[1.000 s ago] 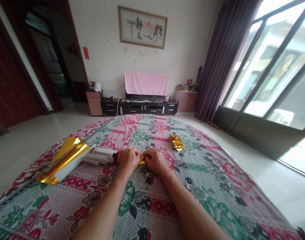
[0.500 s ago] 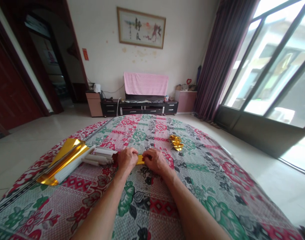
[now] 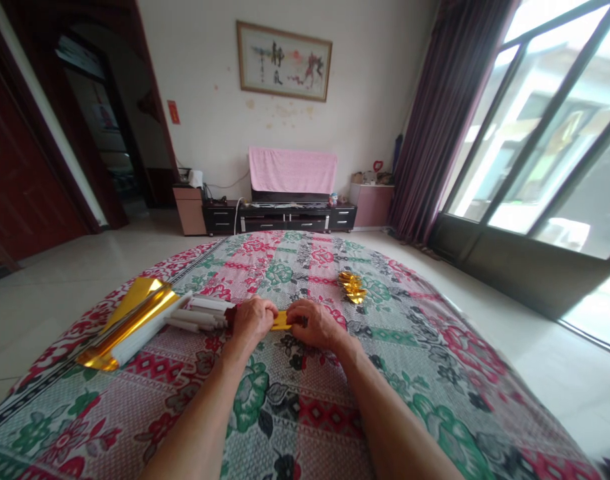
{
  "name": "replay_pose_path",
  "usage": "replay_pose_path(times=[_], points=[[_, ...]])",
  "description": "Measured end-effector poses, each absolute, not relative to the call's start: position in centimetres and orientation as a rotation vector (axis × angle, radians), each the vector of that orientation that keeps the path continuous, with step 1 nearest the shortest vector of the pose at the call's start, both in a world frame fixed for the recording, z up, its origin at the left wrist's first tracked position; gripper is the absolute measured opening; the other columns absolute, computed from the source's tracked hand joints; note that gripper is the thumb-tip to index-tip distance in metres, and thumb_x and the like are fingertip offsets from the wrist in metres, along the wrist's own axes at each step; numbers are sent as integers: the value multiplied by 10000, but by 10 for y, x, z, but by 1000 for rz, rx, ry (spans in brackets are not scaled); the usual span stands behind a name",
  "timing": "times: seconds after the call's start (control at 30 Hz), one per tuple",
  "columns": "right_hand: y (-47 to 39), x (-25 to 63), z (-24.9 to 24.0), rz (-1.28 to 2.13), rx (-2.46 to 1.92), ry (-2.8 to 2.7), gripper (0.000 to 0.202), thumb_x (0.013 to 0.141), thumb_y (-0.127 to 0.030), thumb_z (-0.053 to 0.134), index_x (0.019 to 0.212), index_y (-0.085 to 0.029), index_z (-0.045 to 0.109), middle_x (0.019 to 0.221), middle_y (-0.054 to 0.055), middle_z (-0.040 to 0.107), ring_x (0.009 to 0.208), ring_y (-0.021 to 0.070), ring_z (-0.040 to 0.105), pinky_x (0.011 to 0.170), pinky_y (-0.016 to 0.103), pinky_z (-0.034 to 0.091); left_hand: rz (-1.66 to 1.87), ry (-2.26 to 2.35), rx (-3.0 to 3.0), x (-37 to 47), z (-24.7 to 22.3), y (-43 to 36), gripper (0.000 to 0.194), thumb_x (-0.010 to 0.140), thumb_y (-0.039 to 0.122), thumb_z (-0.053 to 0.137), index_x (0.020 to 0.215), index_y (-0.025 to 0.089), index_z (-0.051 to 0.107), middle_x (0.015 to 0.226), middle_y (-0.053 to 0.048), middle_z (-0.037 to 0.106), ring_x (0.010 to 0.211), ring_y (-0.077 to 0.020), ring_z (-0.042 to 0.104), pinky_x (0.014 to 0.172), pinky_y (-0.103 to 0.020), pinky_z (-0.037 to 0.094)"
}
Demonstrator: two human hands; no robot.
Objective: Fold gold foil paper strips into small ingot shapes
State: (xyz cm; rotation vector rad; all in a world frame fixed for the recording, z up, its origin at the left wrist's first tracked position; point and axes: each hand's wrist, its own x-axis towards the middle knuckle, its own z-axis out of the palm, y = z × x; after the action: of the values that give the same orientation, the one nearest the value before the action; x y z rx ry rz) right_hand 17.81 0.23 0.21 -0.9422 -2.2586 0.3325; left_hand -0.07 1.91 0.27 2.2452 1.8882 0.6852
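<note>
A small strip of yellow-gold paper [image 3: 281, 321] lies between my two hands, low over the patterned tablecloth [image 3: 279, 273]. My left hand [image 3: 255, 319] pinches its left end with the fingers closed. At the right end, my right hand [image 3: 315, 323] has its fingers curled and pressed onto the paper. Both hands partly cover the strip, so its full shape is hidden. Several folded gold foil pieces [image 3: 353, 287] sit in a row beyond my right hand. A dark red thing [image 3: 229, 317] shows just beside my left hand.
On the left lie gold foil sheets [image 3: 143, 313], partly rolled, and several white paper rolls [image 3: 201, 313]. Past the table's far edge stands a low black cabinet [image 3: 312, 221] with a pink cloth [image 3: 293, 169] above it. A glass door [image 3: 529, 147] is at the right.
My right hand's fingers have shifted slightly on the gold paper, and a little more of the strip shows. The view has tilted slightly; the foil pieces and rolls stay in place.
</note>
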Motion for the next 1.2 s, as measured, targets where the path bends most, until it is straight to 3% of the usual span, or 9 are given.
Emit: replay_pose_path(times=[0.33, 0.53, 0.7, 0.93, 1.2], points=[[1, 180, -5, 355, -920, -2230, 193, 654, -84, 580, 773, -198, 680, 982, 34, 615, 865, 139, 581, 807, 254, 444, 596, 1811, 2259, -3, 11, 15, 226, 677, 240, 512, 778, 246, 713, 875, -47, 636, 844, -179, 574, 785, -268, 421], [2, 180, -6, 327, -883, -2246, 163, 712, -98, 566, 763, -197, 685, 951, 37, 623, 855, 132, 587, 799, 254, 452, 420, 1685, 2319, -11, 28, 6, 294, 642, 193, 535, 861, 281, 709, 977, -33, 626, 898, -186, 570, 807, -271, 425], [-4, 177, -1, 294, -926, -2212, 170, 714, -72, 556, 749, -185, 677, 949, 43, 632, 864, 142, 588, 800, 268, 454, 619, 1681, 2342, -9, 25, 5, 256, 692, 190, 500, 833, 224, 710, 882, -40, 647, 846, -162, 579, 786, -248, 420], [-5, 170, -1, 250, -937, -2173, 114, 766, -107, 546, 735, -166, 639, 871, 52, 642, 834, 141, 578, 774, 264, 448, 610, 1595, 2327, -5, 12, 6, 199, 684, 339, 596, 818, 239, 702, 840, -26, 617, 780, -154, 574, 698, -242, 415], [-5, 164, -4, 210, -1025, -2151, 120, 796, -103, 515, 724, -155, 596, 793, 40, 607, 777, 127, 541, 728, 244, 420, 553, 1695, 2381, -1, 10, 8, 227, 783, 297, 484, 840, 226, 691, 831, -52, 622, 813, -174, 569, 724, -261, 406]])
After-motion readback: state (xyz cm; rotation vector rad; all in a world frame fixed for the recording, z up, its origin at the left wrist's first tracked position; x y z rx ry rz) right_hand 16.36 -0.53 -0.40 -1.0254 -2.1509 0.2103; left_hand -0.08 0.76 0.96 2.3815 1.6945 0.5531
